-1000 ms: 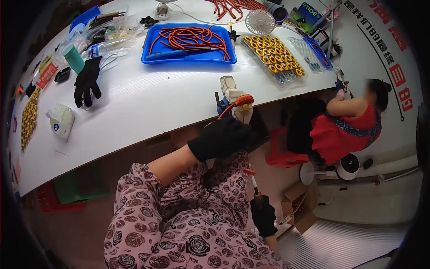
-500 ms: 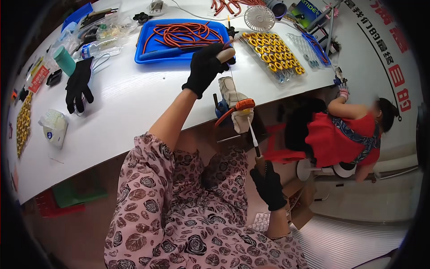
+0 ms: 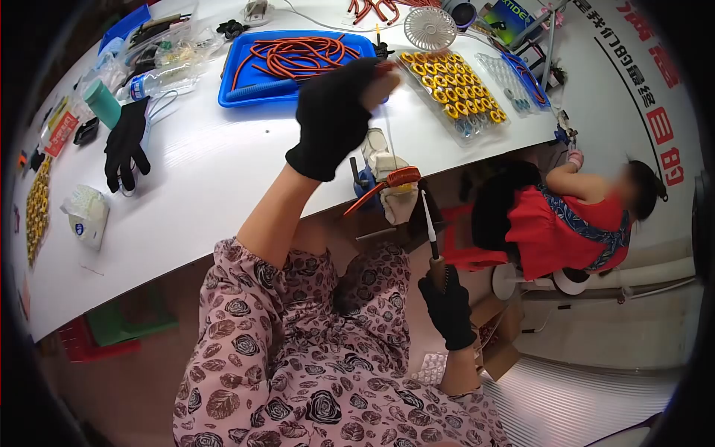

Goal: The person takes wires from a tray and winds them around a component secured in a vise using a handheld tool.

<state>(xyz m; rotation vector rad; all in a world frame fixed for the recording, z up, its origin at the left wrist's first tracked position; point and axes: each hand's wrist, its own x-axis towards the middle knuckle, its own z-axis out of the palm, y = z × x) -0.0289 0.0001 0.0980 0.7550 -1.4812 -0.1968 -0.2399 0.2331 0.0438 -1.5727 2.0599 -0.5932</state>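
My left hand (image 3: 335,115), in a black glove with bare-looking fingertips, is raised over the table edge. Its fingers are closed on a thin thread (image 3: 388,134) that runs down to a red-orange coiled cord (image 3: 402,176). That cord sits at a vise (image 3: 364,179) with blue parts, whose jaws are wrapped in off-white cloth (image 3: 382,153). Lower right, my right hand (image 3: 449,309), also black-gloved, is wrapped round the brown handle of an awl-like tool (image 3: 429,225). The tool's pale shaft points up, its tip just right of the cloth-wrapped vise, apart from the cord.
Behind my left hand, a blue tray (image 3: 227,82) holds red-brown cords. To its right lies a pack of yellow rings (image 3: 454,89) near a small fan (image 3: 430,28). A black glove (image 3: 126,149) and tissue pack (image 3: 86,216) lie left. A person in red (image 3: 558,231) sits right.
My left hand has risen and come nearer the camera, drawing the thread upward. The tool in my right hand has shifted slightly right, its tip now away from the coiled cord.
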